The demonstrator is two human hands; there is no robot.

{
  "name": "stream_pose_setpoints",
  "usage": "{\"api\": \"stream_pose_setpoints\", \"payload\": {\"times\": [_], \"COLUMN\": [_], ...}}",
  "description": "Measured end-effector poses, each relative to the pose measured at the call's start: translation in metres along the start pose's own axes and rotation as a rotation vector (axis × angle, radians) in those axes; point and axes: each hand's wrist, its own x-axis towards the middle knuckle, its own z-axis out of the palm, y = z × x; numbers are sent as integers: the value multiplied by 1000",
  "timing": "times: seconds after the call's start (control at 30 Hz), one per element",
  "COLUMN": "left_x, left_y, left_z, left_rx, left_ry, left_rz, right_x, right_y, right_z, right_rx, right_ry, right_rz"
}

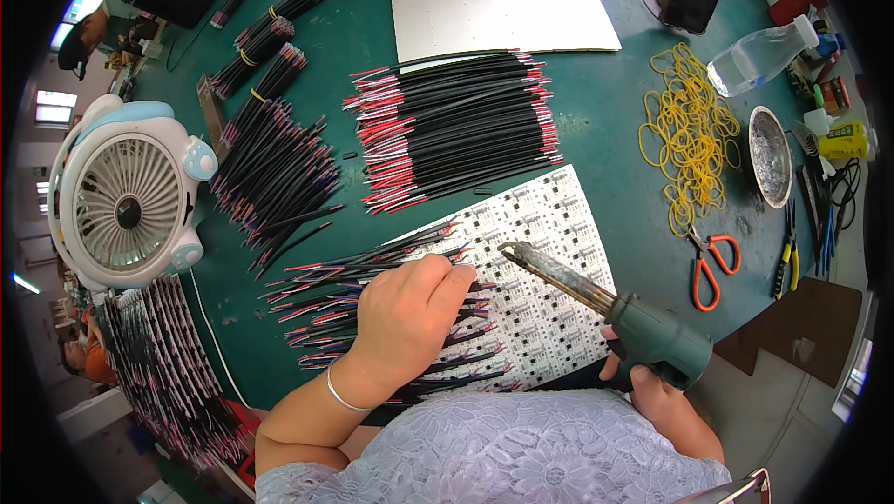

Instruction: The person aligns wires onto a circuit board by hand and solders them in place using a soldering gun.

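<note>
My right hand is wrapped around the dark green body of a soldering gun. Its long metal tip points up and left, over a white circuit board panel dotted with small black parts. My left hand is closed in a pinch above the panel's left part, its fingertips a little left of the soldering tip. Whatever those fingers pinch is hidden by the hand. Black wires with red and white ends lie beneath and beside it, several reaching onto the panel.
Past the panel lies a wide row of black sleeved wires, with a bundled pile to its left. A fan stands at left. On the right are yellow rubber bands, red-handled scissors, a metal bowl and a clear bottle.
</note>
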Motion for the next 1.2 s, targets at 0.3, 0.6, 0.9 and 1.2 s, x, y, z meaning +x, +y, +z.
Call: {"api": "stream_pose_setpoints", "payload": {"times": [0.3,0.6,0.9,1.2], "left_x": [2,8,11,9], "left_y": [-2,1,6,2], "left_z": [-2,-8,-13,-12], "left_rx": [-31,5,109,78], "left_ry": [-9,-110,-222,-164], "left_rz": [34,37,39,100], "right_x": [1,-1,12,2], "right_y": [-13,-2,-10,-6], "right_z": [9,1,-5,4], "right_rx": [-145,-679,-627,-172], "right_ry": [39,-100,-193,-19], "right_rz": [181,-91,-263,21]}}
